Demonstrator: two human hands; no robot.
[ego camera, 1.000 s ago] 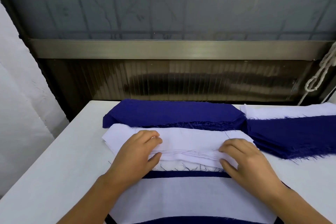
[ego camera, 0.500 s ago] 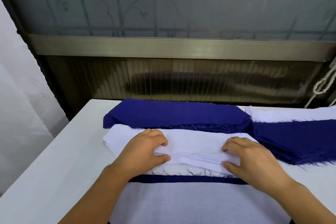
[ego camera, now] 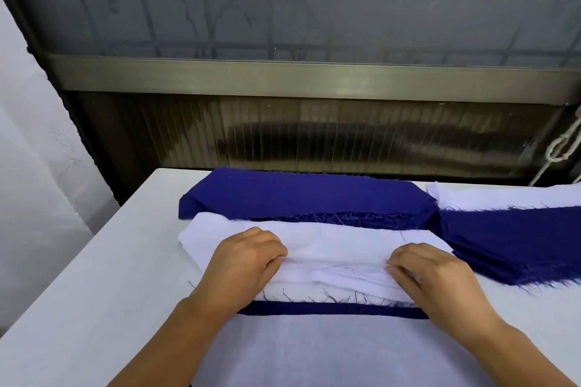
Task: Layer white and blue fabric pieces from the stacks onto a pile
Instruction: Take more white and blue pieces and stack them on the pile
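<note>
Now both hands, left (ego camera: pixel 242 264) & right (ego camera: pixel 440 280), pinch the top white piece (ego camera: pixel 333 256) off the white stack betw. them. Pile (ego camera: pixel 330 352) lies just nearer, under the wrists. Next, prob.: peel one layer only, lift, lay it squarely on pile w/ edges aligned.

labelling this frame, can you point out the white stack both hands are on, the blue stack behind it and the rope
white stack (ego camera: pixel 333 245), head view, on its flat top between the hands
blue stack (ego camera: pixel 301 195), head view, middle of its top piece
rope (ego camera: pixel 558 151), head view, on the knotted loop at the right edge
</note>
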